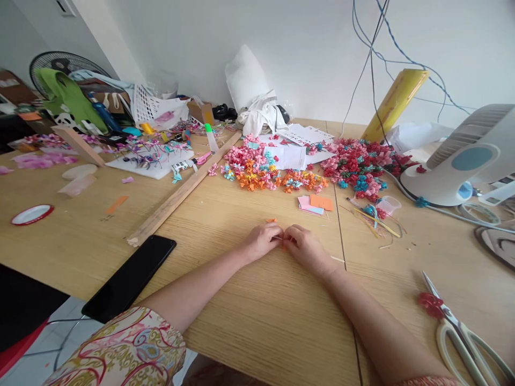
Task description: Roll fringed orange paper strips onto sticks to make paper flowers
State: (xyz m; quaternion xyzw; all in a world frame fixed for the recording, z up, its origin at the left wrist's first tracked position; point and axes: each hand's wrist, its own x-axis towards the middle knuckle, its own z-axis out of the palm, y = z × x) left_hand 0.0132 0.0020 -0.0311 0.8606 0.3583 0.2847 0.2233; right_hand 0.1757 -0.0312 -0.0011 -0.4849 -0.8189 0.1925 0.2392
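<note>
Left hand (262,241): held low above the tabletop (249,316), fingers bent and pinched together with almost no gap; they seem to have the near side of something tiny, with a thin pale strand (277,237) at their tips.
Right hand (308,249): meets the left tip to tip, fingers pinched the same way, probably so each hand steadies what the other grips.
Orange piece (285,247): at the meeting of the fingertips, in front of the person; mostly covered, so I can't tell its shape.
Second orange bit (271,220): just beyond the left knuckles; whether it joins the held one is hidden.
Paper slips (322,202): pink, blue and orange, overlapping just past the right hand, likely put there for easy reach.
Flower heaps (255,179): pink, yellow and orange blooms crowd the far middle, a redder pile (350,158) to their right; pushed back, I'd say, to leave working room.
Scissors (451,317): right of the right forearm, apart from it, handles towards the person, which seems handy; a red clump sits by the blades.
Phone (131,273): flat beside the left forearm, its near end close to the patterned sleeve (132,348); an elbow could nudge it.
Wooden strip (177,201): slants across the left side, a barrier before the white board (161,167) of purple flowers.
Loose strands (376,221): scattered right of the slips, near the white appliance (454,166), whose base hems in that side.
</note>
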